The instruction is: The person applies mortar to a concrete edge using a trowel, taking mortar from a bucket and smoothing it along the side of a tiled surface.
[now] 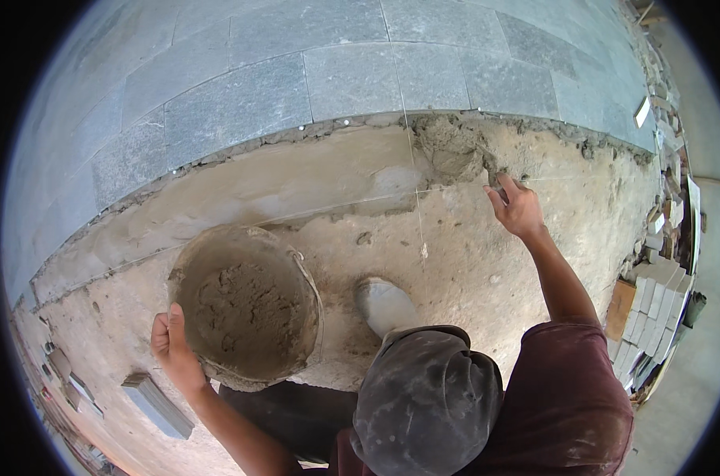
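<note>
My left hand [176, 347] grips the rim of a round bucket [313, 297], its thumb lying over the edge. The bucket is tilted, and wet grey mortar [253, 309] fills its lower part. My right hand [520, 206] is closed around a mortar-coated trowel [489, 161], most of which its coating and my fingers hide. Beside the trowel is a rough mound of mortar [449, 149] on the floor, against the edge of the grey slabs. Left of that mound runs a smoothed mortar bed [296, 176].
Grey stone slabs [237, 87] cover the far floor. A thin string line [340, 205] runs along the bed, crossed by another. Stacked tiles [155, 403] lie at lower left, pale blocks [652, 305] at right. A grey boot [384, 305] and dusty cap [427, 401] show below.
</note>
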A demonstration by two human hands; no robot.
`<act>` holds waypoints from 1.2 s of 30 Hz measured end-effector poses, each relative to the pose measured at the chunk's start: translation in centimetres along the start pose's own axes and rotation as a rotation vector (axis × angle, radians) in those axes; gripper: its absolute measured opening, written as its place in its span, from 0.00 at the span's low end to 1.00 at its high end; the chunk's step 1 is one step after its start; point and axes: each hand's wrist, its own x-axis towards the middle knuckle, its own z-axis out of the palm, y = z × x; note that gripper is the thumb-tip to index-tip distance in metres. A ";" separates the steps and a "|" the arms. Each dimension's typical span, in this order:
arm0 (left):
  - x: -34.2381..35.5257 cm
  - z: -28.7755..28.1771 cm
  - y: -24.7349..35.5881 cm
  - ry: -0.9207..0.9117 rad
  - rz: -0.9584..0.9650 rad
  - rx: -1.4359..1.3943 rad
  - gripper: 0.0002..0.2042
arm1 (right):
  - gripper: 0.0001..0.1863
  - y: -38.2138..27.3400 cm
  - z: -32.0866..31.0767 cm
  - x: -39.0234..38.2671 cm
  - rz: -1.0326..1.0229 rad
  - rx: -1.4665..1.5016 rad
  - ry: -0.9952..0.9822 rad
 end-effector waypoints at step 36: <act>-0.8 2.5 2.0 -0.055 0.048 0.026 0.23 | 0.20 -2.1 -5.7 2.1 -0.116 -0.321 -0.044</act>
